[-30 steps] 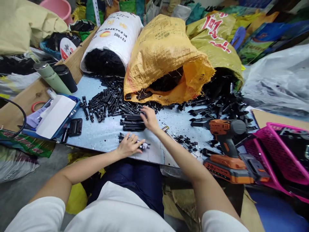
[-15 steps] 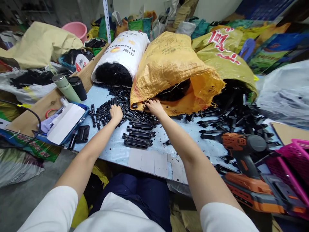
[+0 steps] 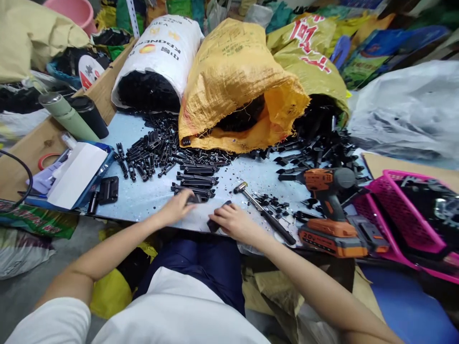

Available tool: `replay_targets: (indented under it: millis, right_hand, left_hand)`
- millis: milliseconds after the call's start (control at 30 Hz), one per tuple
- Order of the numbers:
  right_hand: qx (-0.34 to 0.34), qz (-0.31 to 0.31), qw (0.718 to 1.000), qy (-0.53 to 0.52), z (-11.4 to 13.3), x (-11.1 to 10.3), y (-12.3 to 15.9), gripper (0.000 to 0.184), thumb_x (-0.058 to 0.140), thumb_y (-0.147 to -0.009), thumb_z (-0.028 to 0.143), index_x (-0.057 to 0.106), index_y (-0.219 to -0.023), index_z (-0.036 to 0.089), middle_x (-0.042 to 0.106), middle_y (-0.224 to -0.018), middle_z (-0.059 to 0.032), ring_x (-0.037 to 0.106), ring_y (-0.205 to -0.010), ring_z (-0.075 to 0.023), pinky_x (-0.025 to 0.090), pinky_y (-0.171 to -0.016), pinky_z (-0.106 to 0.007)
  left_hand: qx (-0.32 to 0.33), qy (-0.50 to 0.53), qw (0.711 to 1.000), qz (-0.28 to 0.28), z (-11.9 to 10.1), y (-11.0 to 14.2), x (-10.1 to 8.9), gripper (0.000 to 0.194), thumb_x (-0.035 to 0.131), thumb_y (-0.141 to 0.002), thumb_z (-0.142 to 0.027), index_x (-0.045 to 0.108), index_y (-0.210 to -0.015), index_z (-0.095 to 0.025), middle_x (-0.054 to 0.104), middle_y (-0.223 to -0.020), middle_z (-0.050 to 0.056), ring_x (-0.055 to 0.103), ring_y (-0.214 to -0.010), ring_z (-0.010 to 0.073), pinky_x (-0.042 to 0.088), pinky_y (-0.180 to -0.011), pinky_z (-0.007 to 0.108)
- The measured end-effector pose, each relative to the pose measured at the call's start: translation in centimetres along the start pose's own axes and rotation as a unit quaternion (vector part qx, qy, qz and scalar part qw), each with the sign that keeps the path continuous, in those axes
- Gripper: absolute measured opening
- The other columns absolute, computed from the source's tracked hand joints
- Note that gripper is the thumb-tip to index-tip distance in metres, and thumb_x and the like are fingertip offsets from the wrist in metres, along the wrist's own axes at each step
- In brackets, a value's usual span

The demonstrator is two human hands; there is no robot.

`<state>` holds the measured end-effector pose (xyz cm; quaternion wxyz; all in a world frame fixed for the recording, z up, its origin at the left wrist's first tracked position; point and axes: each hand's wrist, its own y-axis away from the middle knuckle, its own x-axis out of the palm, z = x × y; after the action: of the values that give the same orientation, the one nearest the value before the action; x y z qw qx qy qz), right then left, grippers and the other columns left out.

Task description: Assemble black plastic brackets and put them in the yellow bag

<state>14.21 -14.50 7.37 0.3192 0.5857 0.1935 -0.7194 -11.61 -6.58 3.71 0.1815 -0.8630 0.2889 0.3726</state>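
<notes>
Near the front edge of the table, my left hand point(image 3: 177, 209) pinches a small black plastic part point(image 3: 195, 198), partly hidden by the fingers. To its right, my right hand point(image 3: 234, 221) is closed on a dark black plastic part point(image 3: 214, 224), which tilts toward the table edge. Just beyond the left hand, several long black plastic pieces point(image 3: 197, 180) lie in a row of stacked pairs. A hammer point(image 3: 267, 212) with a black handle rests right of my right hand, its metal head pointing away from me.
An orange sack point(image 3: 236, 67) gapes open at the back, beside a white sack point(image 3: 168, 45) and an olive sack point(image 3: 315, 71). A pile of small black parts point(image 3: 154, 148) spreads at left. A cordless drill point(image 3: 330, 210) and a pink basket point(image 3: 394, 229) stand at right.
Both hands have come back from the parts pile and the orange sack's mouth to the table's front edge, each now with a black part. The camera view has shifted too.
</notes>
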Motion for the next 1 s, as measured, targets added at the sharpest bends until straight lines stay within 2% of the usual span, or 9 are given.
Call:
replay_targets:
  millis: [100,167,300,433,567,600,700,767,1000]
  right_hand:
    - [0.010,0.023,1.000,0.015,1.5,1.7,1.9,0.037,0.042,-0.084,0.008,0.062,-0.112,0.021,0.058,-0.117,-0.0093,0.048,-0.108,-0.0234,0.036,-0.092,-0.039]
    - [0.118,-0.027,0.993,0.009,1.6,2.5,1.9,0.036,0.039,-0.087,0.012,0.060,-0.115,0.021,0.055,-0.121,-0.0097,0.046,-0.112,-0.0236,0.037,-0.093,-0.037]
    - [0.380,-0.114,0.918,0.020,1.2,4.4,-0.3,0.054,0.044,-0.089,0.040,0.040,-0.136,0.014,0.054,-0.113,-0.0163,0.052,-0.099,-0.0273,0.043,-0.081,-0.036]
    - [0.486,-0.138,0.863,0.014,0.5,5.8,-1.5,0.058,0.046,-0.088,0.042,0.039,-0.137,0.011,0.051,-0.116,-0.0207,0.051,-0.104,-0.0309,0.042,-0.080,-0.039]
    - [0.431,-0.228,0.850,-0.201,0.5,6.1,-1.2,0.051,0.040,-0.090,0.048,0.052,-0.128,0.016,0.060,-0.102,-0.0150,0.055,-0.099,-0.0277,0.044,-0.084,-0.041]
    - [0.395,-0.257,0.830,-0.299,0.8,6.0,-1.3,0.052,0.037,-0.090,0.051,0.053,-0.127,0.018,0.062,-0.097,-0.0119,0.059,-0.092,-0.0248,0.047,-0.080,-0.039]
    - [0.326,-0.313,0.716,-0.532,2.0,5.5,-1.9,0.059,0.034,-0.088,0.058,0.050,-0.131,0.020,0.064,-0.083,-0.0059,0.061,-0.063,-0.0179,0.052,-0.059,-0.033]
    - [0.300,-0.329,0.686,-0.576,2.3,5.1,-2.0,0.058,0.039,-0.086,0.058,0.052,-0.129,0.020,0.064,-0.083,-0.0053,0.057,-0.053,-0.0141,0.051,-0.050,-0.030]
    - [0.149,-0.313,0.836,-0.426,0.7,4.2,-0.9,0.047,0.058,-0.083,0.040,0.054,-0.128,0.026,0.056,-0.096,-0.0044,0.057,-0.063,-0.0090,0.053,-0.054,-0.023]
  left_hand:
    - [0.059,-0.051,0.995,0.067,-1.3,1.9,3.3,0.021,0.044,-0.091,-0.030,0.048,-0.107,-0.017,0.052,-0.101,0.008,0.057,-0.091,0.0211,0.047,-0.080,0.035]
    - [0.038,-0.086,0.995,0.047,-1.0,1.1,4.5,0.019,0.044,-0.091,-0.026,0.050,-0.106,-0.015,0.052,-0.100,0.009,0.056,-0.092,0.0221,0.046,-0.083,0.036]
    - [-0.012,-0.099,0.995,0.002,-0.2,-1.6,5.3,0.020,0.048,-0.089,-0.024,0.052,-0.106,-0.013,0.053,-0.101,0.010,0.056,-0.095,0.0231,0.046,-0.086,0.038]
    - [-0.041,-0.011,0.997,-0.067,-1.3,-1.9,5.5,0.028,0.045,-0.090,-0.025,0.053,-0.114,-0.013,0.056,-0.105,0.010,0.056,-0.100,0.0222,0.046,-0.088,0.037]
    - [-0.023,0.107,0.990,-0.087,-3.8,-0.7,6.2,0.033,0.042,-0.091,-0.026,0.055,-0.119,-0.015,0.060,-0.105,0.009,0.058,-0.100,0.0200,0.046,-0.088,0.034]
    - [-0.021,0.135,0.987,-0.089,-4.4,-0.5,6.4,0.034,0.043,-0.091,-0.026,0.056,-0.120,-0.015,0.060,-0.105,0.009,0.058,-0.099,0.0195,0.047,-0.088,0.034]
    - [-0.026,0.197,0.973,-0.118,-6.0,-0.4,6.7,0.035,0.046,-0.090,-0.026,0.057,-0.121,-0.015,0.062,-0.104,0.009,0.059,-0.098,0.0183,0.047,-0.087,0.032]
    - [-0.031,0.203,0.969,-0.136,-6.5,-0.4,6.3,0.035,0.048,-0.089,-0.025,0.058,-0.120,-0.015,0.064,-0.101,0.009,0.059,-0.096,0.0179,0.047,-0.087,0.032]
    - [-0.014,0.130,0.977,-0.169,-7.5,0.9,5.9,0.033,0.047,-0.090,-0.030,0.061,-0.118,-0.018,0.061,-0.090,0.008,0.059,-0.085,0.0173,0.050,-0.079,0.032]
